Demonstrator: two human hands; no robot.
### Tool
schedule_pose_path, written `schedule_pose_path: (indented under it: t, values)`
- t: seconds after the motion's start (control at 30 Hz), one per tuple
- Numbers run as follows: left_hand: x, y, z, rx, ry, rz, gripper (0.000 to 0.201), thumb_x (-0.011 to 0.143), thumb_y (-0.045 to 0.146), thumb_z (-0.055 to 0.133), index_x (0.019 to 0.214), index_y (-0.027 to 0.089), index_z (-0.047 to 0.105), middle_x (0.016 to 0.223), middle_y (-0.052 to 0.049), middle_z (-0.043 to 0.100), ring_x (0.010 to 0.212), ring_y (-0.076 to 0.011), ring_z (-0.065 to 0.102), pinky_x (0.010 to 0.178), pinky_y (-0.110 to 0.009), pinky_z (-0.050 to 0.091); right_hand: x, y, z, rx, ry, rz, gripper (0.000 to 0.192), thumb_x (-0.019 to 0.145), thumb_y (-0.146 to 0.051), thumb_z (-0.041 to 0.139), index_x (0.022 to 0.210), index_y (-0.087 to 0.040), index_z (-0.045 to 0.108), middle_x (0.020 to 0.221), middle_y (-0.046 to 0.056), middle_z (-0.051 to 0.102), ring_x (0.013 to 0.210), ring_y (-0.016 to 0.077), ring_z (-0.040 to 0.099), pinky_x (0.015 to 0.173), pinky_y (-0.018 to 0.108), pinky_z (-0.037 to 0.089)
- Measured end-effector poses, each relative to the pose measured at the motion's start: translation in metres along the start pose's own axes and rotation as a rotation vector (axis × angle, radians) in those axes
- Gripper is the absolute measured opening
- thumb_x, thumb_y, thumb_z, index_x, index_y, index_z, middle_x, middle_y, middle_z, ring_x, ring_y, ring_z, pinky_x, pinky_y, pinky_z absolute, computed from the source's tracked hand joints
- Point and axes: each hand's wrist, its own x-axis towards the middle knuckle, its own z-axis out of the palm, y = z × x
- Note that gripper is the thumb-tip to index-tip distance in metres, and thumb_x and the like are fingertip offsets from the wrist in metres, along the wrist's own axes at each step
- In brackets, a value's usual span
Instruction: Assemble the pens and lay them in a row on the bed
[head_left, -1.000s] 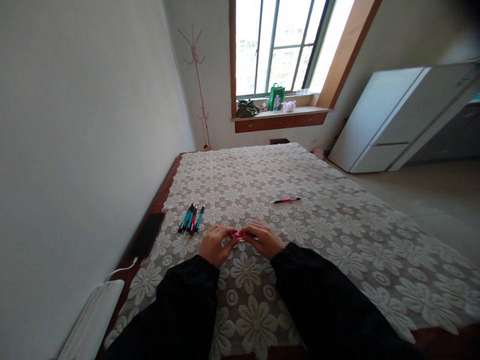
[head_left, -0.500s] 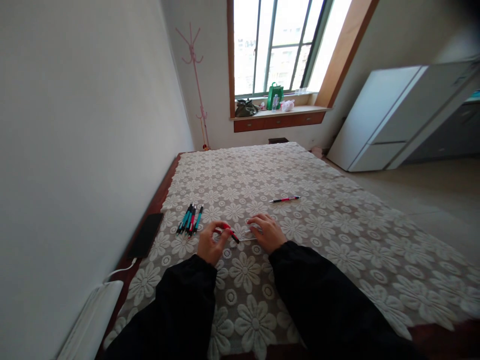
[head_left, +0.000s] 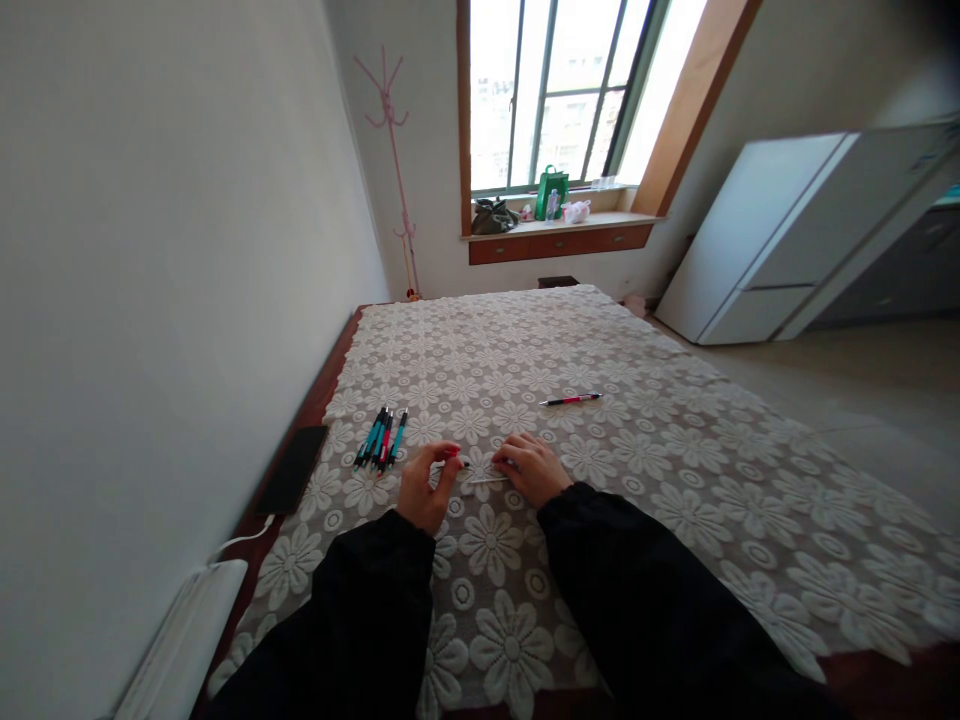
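Observation:
My left hand point(head_left: 425, 490) is closed in a pinch around a red pen barrel point(head_left: 454, 453), mostly hidden by the fingers. A small dark tip pokes out toward the right. Facing it, my right hand point(head_left: 531, 468) has its fingers drawn together; whatever they grip is hidden. A thin white rod point(head_left: 487, 480) shows between the hands, one end close below the right fingertips; I cannot tell if it is held. Left of my left hand lies a group of teal, red and black pens point(head_left: 381, 440). One red and black pen point(head_left: 571, 399) rests alone beyond my right hand.
A flowered lace tablecloth point(head_left: 510, 640) covers the table. Along the left edge lies a black phone point(head_left: 291, 468) with a white cable, near a white object point(head_left: 184, 640) by the wall. A pink coat rack, window sill and white fridge point(head_left: 780, 230) stand farther off.
The red barrel in my left hand has turned, so less of it shows now. My right fingers have closed together and sit slightly lower. The white rod's visible part has shifted a little left.

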Motion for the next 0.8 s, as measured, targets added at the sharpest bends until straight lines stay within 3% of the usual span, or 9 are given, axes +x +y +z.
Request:
schedule_pose_path:
  t: [0.1,0.2,0.4,0.5,0.6,0.8]
  values:
    - [0.0,-0.004,0.001,0.041,-0.036,0.003,0.019,0.093,0.028,0.054,0.106,0.019,0.064,0.089,-0.005,0.071,0.088,-0.0187,0.066,0.085,-0.033,0.051,0.0,-0.001,-0.001,0.035,-0.001,0.011,0.009,0.09,-0.022,0.061,0.086,-0.023,0.069,0.094,0.004,0.066,0.097,0.0216,0.056,0.088,0.037,0.043]
    - [0.0,-0.007,0.001,0.082,-0.075,0.024,0.02,0.092,0.027,0.055,0.107,0.02,0.066,0.092,-0.005,0.071,0.088,-0.0186,0.066,0.084,-0.032,0.051,0.002,-0.002,-0.001,0.206,0.048,0.061,0.011,0.089,-0.022,0.059,0.083,-0.022,0.068,0.089,0.005,0.066,0.092,0.0208,0.056,0.084,0.036,0.044]
    - [0.0,-0.007,0.001,0.151,-0.154,0.088,0.019,0.088,0.028,0.062,0.103,0.021,0.072,0.089,-0.005,0.071,0.087,-0.0188,0.065,0.08,-0.031,0.053,0.006,-0.015,-0.001,1.142,0.142,0.356,0.032,0.078,-0.051,0.071,0.086,-0.02,0.067,0.08,0.002,0.065,0.068,0.0142,0.053,0.066,0.029,0.043]
    - [-0.001,-0.008,0.002,0.164,-0.17,0.092,0.02,0.087,0.031,0.065,0.103,0.022,0.074,0.087,-0.006,0.07,0.084,-0.0184,0.066,0.078,-0.03,0.054,0.005,-0.03,-0.002,1.478,0.145,0.425,0.035,0.069,-0.049,0.081,0.083,-0.02,0.068,0.079,0.0,0.063,0.065,0.0113,0.05,0.064,0.026,0.04]
    - [-0.002,-0.008,0.002,0.151,-0.193,0.094,0.02,0.086,0.033,0.067,0.101,0.022,0.075,0.087,-0.006,0.071,0.082,-0.0176,0.067,0.077,-0.029,0.054,0.002,-0.044,-0.003,1.631,0.11,0.428,0.033,0.068,-0.044,0.084,0.082,-0.019,0.068,0.077,0.0,0.062,0.066,0.0112,0.049,0.064,0.026,0.04]
    - [-0.003,0.0,0.002,0.04,-0.2,0.071,0.018,0.086,0.028,0.067,0.102,0.023,0.075,0.086,-0.005,0.072,0.077,-0.0154,0.067,0.076,-0.028,0.054,-0.001,-0.057,0.003,1.719,0.117,0.403,0.031,0.07,-0.042,0.084,0.084,-0.02,0.068,0.078,0.0,0.062,0.069,0.0118,0.052,0.068,0.026,0.042]
